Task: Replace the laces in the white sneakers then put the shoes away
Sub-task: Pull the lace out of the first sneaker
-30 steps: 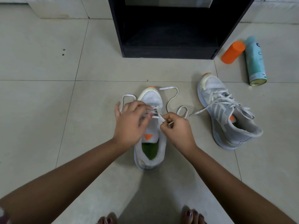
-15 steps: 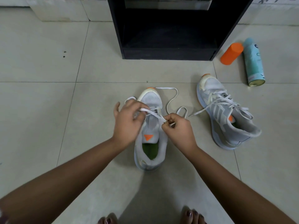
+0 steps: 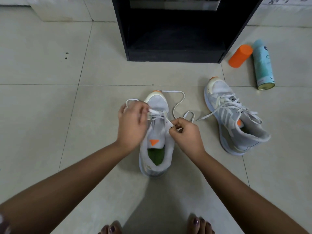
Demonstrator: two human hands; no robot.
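**Lacing in hand on the near sneaker, mid-floor**

We find the near white sneaker (image 3: 157,130) upright on the tiled floor (image 3: 50,115), roughly mid-floor. Its toe points to the far wall and its heel to the person's bare toes (image 3: 111,228). The tongue carries an orange triangle and the insole is green. Only the eyelets nearest the toe hold the white lace (image 3: 179,102). Its loose lengths loop on the floor past the toe and off the shoe's right side.

Left hand (image 3: 131,122): over the shoe's left front, fingers curled, pinching the lace where it crosses the low eyelets. It is motion-blurred, so we cannot tell which fingers hold it.

Right hand (image 3: 187,134): at the right eyelet row, thumb and forefinger nipped on a stretch of lace, other fingers folded in.

Second white sneaker (image 3: 236,122): to the right and well apart, fully laced, toe toward the far wall. One lace end trails toward the first shoe.

Farther out, near the floor's far edge, stands a black open cabinet (image 3: 173,55). Right of it an orange cylinder (image 3: 240,55) and a teal spray can (image 3: 262,65) lie on their sides, close together.
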